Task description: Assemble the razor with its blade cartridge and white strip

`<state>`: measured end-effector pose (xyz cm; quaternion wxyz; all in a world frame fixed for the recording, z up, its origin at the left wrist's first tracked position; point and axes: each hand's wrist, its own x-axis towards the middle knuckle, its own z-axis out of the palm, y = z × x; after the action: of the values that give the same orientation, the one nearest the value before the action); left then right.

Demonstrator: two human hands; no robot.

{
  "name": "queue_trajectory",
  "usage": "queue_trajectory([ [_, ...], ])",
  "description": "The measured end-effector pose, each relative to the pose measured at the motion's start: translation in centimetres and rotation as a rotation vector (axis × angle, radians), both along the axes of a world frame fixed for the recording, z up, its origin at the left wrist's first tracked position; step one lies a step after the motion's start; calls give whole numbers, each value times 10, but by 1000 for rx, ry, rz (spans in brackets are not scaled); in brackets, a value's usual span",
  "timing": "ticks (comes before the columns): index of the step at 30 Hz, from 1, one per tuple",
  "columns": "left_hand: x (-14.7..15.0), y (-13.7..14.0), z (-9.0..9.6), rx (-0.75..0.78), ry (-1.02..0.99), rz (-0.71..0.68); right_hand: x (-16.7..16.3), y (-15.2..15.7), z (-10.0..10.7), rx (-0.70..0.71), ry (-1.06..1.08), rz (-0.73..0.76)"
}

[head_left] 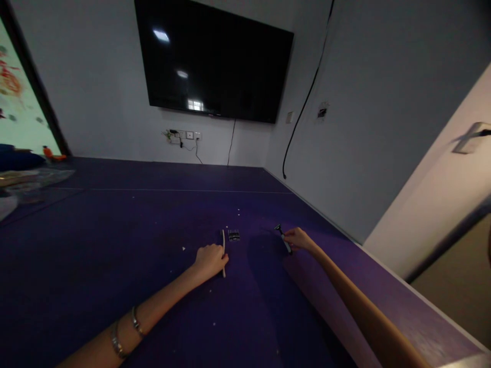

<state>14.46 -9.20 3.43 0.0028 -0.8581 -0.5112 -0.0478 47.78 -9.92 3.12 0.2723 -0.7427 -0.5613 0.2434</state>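
Note:
My left hand (210,259) is closed around the pale handle of a toothbrush (223,236), whose dark bristles face left at the top end. Over on the right, my right hand (298,238) pinches a razor (287,246) with a dark head and a grey handle. The razor head points up and to the left. Between the two hands, close to the toothbrush, a small dark clear-edged pack (233,235) lies flat on the purple surface (245,317); I cannot make out its contents.
Small white scraps (183,248) are scattered over the purple surface. Plastic bags (42,178) and an orange item (47,152) sit at the far left. A television (215,56) hangs on the wall, and a black cable (307,99) dangles in the right corner.

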Motion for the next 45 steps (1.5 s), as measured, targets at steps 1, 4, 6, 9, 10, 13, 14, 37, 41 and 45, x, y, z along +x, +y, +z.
queue_trajectory([
  [1, 0, 0, -1, -3, 2, 1, 1, -1, -1, -7, -25, 2],
  [4, 1, 1, -3, -10, 8, 7, 3, 1, -3, -34, -97, 10],
  [6, 1, 1, -4, -11, 13, 14, 4, 3, -4, -42, -140, 15],
  [9, 2, 1, -4, -12, 16, 16, 4, 5, -5, -43, -188, 18],
  [10, 2, 1, -4, -16, 13, 17, 4, 5, -5, -40, -199, 18],
  [13, 1, -1, -2, -26, 1, 28, 1, 4, -4, -24, -221, 19],
  [14, 0, -1, 0, -26, 0, 34, 0, 4, -3, -18, -226, 17],
  [37, 33, -47, 49, 105, -69, -23, -145, -34, 26, 150, 1133, 166],
  [41, 37, -51, 47, 107, -77, -54, -165, -41, 30, 82, 1167, 124],
  [45, 38, -54, 44, 78, -91, -49, -168, -41, 27, 111, 1151, 80],
])
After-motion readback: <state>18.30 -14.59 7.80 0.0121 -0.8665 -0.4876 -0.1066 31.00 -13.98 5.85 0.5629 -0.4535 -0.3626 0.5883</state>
